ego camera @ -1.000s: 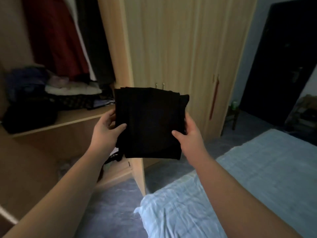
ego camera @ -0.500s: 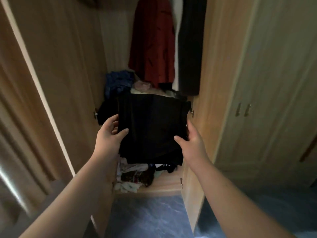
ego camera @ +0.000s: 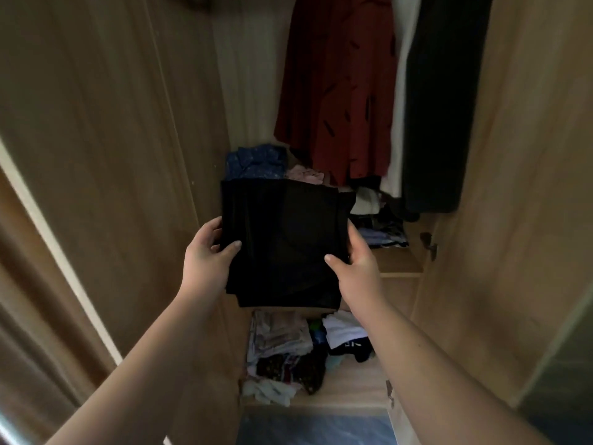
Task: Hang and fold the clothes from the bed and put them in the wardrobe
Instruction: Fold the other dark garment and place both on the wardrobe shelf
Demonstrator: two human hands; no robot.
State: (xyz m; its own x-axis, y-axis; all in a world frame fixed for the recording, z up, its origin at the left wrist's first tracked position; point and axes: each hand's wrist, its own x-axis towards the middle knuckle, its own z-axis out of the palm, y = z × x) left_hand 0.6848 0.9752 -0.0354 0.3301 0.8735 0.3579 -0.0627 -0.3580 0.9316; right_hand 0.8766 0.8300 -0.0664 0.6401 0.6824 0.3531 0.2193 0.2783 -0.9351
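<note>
A folded black garment (ego camera: 284,242) is held flat in front of the open wardrobe. My left hand (ego camera: 207,255) grips its left edge and my right hand (ego camera: 354,268) grips its right edge, thumbs on top. Behind it the wardrobe shelf (ego camera: 399,261) carries a heap of folded clothes, with a blue patterned piece (ego camera: 255,162) at the back left. The garment hides the shelf's left and middle part.
A red dress (ego camera: 337,88) and a dark garment (ego camera: 444,101) hang above the shelf. Loose clothes (ego camera: 288,348) lie on the wardrobe floor. An open wooden door (ego camera: 96,155) stands at the left, a wooden side panel (ego camera: 513,187) at the right.
My view swung from the bed and shut doors to the open compartment. Both hands carried the black garment toward the shelf; the grip is unchanged.
</note>
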